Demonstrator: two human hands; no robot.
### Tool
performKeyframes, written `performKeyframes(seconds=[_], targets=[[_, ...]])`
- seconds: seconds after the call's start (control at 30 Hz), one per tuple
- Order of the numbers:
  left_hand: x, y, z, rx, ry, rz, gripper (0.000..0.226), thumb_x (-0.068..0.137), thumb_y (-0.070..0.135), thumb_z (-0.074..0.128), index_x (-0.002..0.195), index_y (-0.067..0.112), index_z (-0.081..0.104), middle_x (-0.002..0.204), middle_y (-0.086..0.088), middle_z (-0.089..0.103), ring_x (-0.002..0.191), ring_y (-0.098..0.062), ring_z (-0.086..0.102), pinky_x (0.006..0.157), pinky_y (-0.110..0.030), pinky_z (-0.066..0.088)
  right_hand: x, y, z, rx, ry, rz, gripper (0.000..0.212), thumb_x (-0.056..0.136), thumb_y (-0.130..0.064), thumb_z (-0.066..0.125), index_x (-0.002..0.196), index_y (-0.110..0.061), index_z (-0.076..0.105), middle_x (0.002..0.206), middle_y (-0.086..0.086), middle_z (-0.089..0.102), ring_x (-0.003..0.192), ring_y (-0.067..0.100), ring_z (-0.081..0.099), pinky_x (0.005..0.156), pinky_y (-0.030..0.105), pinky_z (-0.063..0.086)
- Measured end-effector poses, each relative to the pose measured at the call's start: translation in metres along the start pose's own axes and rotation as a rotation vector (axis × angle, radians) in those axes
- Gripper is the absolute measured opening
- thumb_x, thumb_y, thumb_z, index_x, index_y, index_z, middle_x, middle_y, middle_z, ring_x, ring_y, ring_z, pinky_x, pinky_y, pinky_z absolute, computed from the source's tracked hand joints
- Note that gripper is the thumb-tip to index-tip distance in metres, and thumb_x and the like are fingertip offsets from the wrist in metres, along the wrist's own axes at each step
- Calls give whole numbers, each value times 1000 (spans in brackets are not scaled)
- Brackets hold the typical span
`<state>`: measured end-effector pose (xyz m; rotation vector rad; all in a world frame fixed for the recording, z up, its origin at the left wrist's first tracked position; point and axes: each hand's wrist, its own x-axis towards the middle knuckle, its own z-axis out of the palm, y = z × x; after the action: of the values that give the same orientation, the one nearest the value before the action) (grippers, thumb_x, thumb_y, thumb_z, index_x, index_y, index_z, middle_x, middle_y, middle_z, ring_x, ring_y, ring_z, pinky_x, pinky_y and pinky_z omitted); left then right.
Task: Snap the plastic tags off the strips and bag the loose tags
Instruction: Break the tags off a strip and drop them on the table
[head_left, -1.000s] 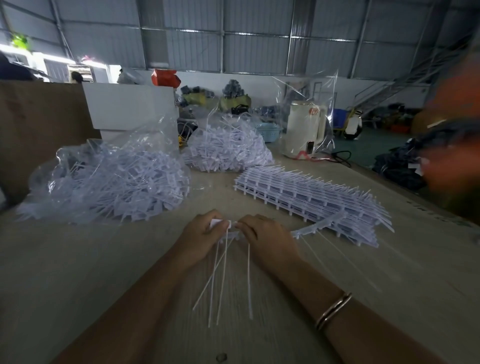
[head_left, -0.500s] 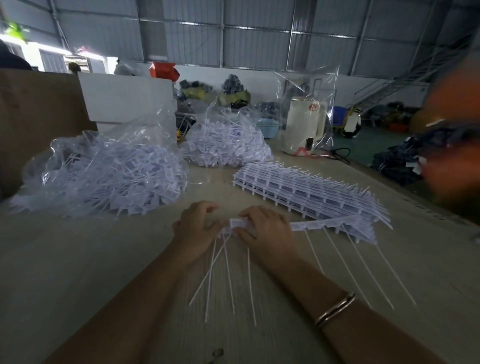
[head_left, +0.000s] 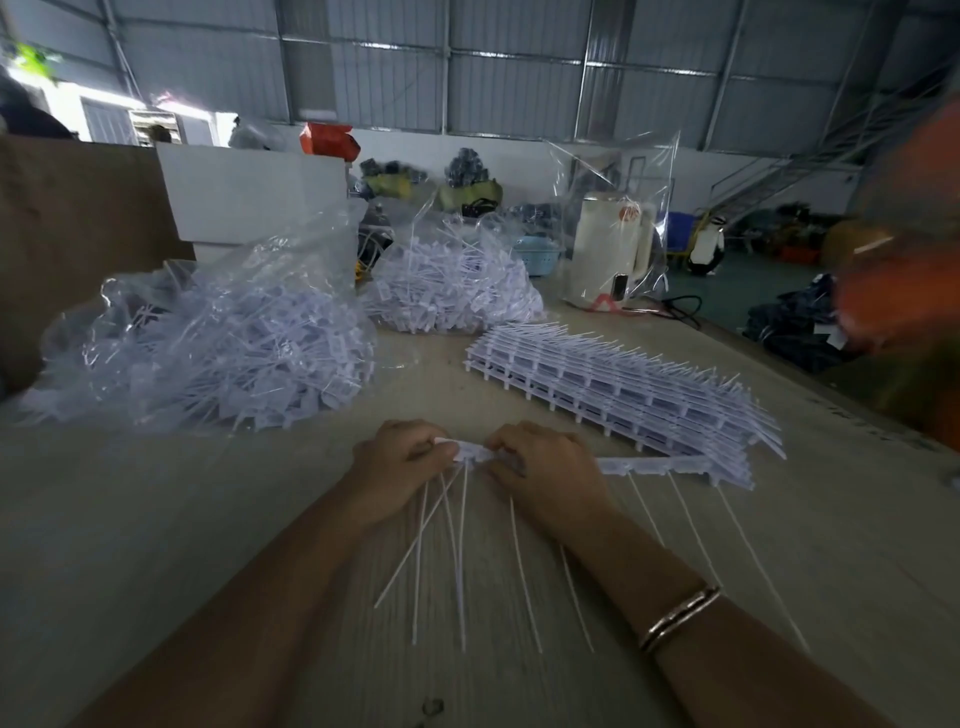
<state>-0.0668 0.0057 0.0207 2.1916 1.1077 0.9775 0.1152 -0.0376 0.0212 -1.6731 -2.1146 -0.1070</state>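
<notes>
A white strip of plastic tags (head_left: 649, 464) lies across the table in front of me, its thin tails pointing toward me. My right hand (head_left: 545, 470) grips the strip near its left end. My left hand (head_left: 400, 467) pinches a bunch of loose tags (head_left: 457, 514) at their heads, right beside the strip's end, with their tails fanning down. A stack of full strips (head_left: 613, 384) lies behind the right hand. Two clear bags of loose tags sit farther back: a large one (head_left: 208, 343) at the left and a smaller one (head_left: 452, 286) in the middle.
A white kettle (head_left: 608, 254) wrapped in clear plastic stands at the back right beside the table edge. A white box (head_left: 254, 192) and a brown cardboard wall (head_left: 78, 218) stand at the back left. A blurred person in orange (head_left: 914, 260) is at the far right.
The strip has slid left under my right hand, and more of its tails now lie exposed on the right. My left hand holds a bigger fan of loose tags.
</notes>
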Motion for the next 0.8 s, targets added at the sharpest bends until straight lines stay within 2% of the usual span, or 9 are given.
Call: performKeyframes(seconds=[0.1, 0.2, 0.27, 0.33, 0.4, 0.5, 0.57, 0.63, 0.8], targets=[[-2, -1, -4, -24, 49, -8, 13, 91, 7, 57, 84, 1, 66, 82, -17, 65, 84, -31, 60, 79, -39, 45, 3, 3, 2, 120, 10, 59, 25, 97, -34, 41, 106, -23, 62, 102, -1, 65, 89, 17, 59, 81, 31, 44], [-5, 0, -10, -161, 101, -87, 16, 93, 8, 53, 84, -1, 63, 81, -22, 65, 68, -17, 64, 60, -19, 47, 1, 15, -3, 251, 88, 219, 24, 97, -37, 43, 105, -24, 63, 95, -2, 65, 81, 15, 59, 77, 35, 50], [-5, 1, -9, -186, 131, -151, 14, 92, 12, 56, 82, 8, 64, 83, -14, 66, 69, -8, 64, 59, -11, 46, -1, 20, -4, 217, 105, 220, 22, 93, -41, 49, 104, -27, 62, 95, -6, 63, 79, 8, 56, 74, 27, 48], [0, -5, -3, 37, 135, -209, 4, 89, 23, 59, 87, 23, 63, 100, -1, 65, 97, -15, 59, 85, -28, 47, -3, 16, -4, 183, 141, 149, 21, 90, -42, 54, 102, -26, 61, 97, -6, 61, 82, 8, 54, 76, 27, 46], [0, -5, 0, 198, 124, -241, 18, 86, 41, 53, 99, 31, 61, 116, 6, 57, 117, -19, 45, 103, -40, 32, -3, 7, -2, 143, 147, 71, 25, 89, -42, 56, 106, -25, 59, 102, -5, 61, 90, 11, 55, 83, 32, 45], [-1, -3, 0, 10, 129, -128, 36, 72, 60, 35, 89, 39, 59, 111, 8, 58, 118, -22, 46, 105, -47, 30, 0, -8, 2, 127, 160, 14, 28, 88, -43, 55, 109, -25, 55, 104, -5, 61, 94, 12, 55, 86, 32, 40], [-4, -3, 3, 2, 66, -78, 24, 75, 62, 42, 80, 45, 58, 102, 19, 58, 117, -18, 45, 105, -46, 30, 1, -17, 4, 128, 180, -33, 28, 88, -45, 55, 107, -24, 54, 100, -6, 61, 92, 12, 55, 85, 32, 40], [-2, -4, 4, 46, 28, -47, 11, 85, 47, 55, 79, 41, 62, 99, 20, 60, 116, -18, 46, 104, -44, 32, 0, -19, 3, 168, 169, -70, 29, 87, -44, 56, 108, -24, 55, 100, -6, 62, 92, 12, 56, 86, 34, 41], [1, -4, -1, -4, 46, -69, 15, 92, 23, 55, 83, 20, 66, 94, 6, 64, 107, -22, 52, 99, -45, 37, -3, 5, -8, 163, 8, 1, 31, 86, -36, 58, 115, -26, 53, 108, -7, 61, 97, 11, 55, 91, 36, 43]])
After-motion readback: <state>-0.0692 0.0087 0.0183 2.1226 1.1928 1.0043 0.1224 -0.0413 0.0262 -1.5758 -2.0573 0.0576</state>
